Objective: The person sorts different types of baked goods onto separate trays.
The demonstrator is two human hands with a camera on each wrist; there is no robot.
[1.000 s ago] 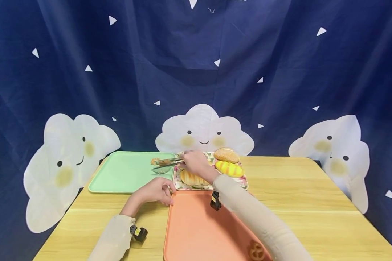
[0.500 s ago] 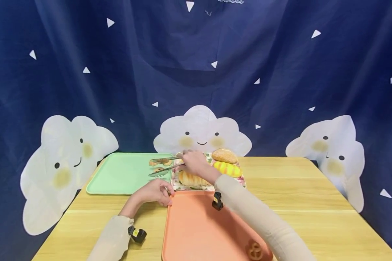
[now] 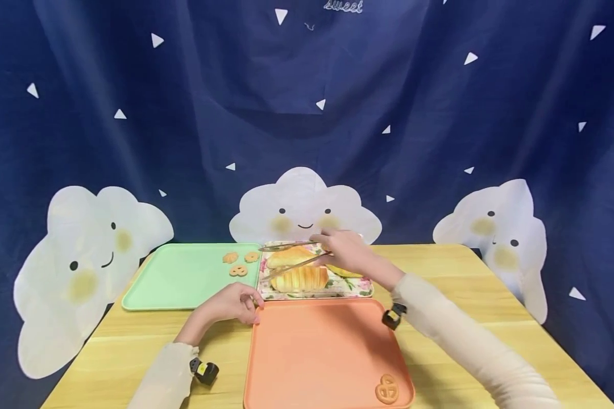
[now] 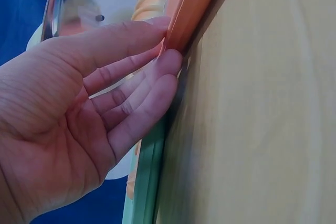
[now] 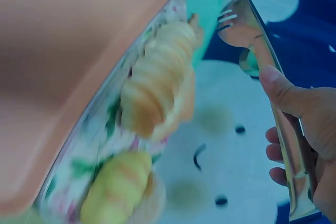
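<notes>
My right hand [image 3: 345,250] grips metal tongs [image 5: 278,77] above the floral tray [image 3: 350,292]. The tongs' arms are spread with nothing between their tips. Beneath them on that tray lie a ridged bread roll [image 3: 299,279] and a smoother bun [image 3: 288,257]; a yellow bread [image 5: 116,187] is partly hidden by the hand in the head view. My left hand [image 3: 230,304] pinches the near-left corner of the orange tray [image 4: 194,9], where it meets the other trays. A pretzel cookie [image 3: 386,389] sits at the orange tray's near right corner.
The green tray [image 3: 174,278] stands at the back left. On its right side are a leaf-shaped cookie [image 3: 230,258], a round cookie [image 3: 251,257] and a pretzel-like cookie [image 3: 238,271]. A wooden table [image 3: 471,295] carries all trays; a blue curtain [image 3: 414,74] hangs behind.
The tongs, earlier around a cookie over the green tray, have spread and let it go there. My right hand has moved right, over the floral tray. The left hand stays at the orange tray.
</notes>
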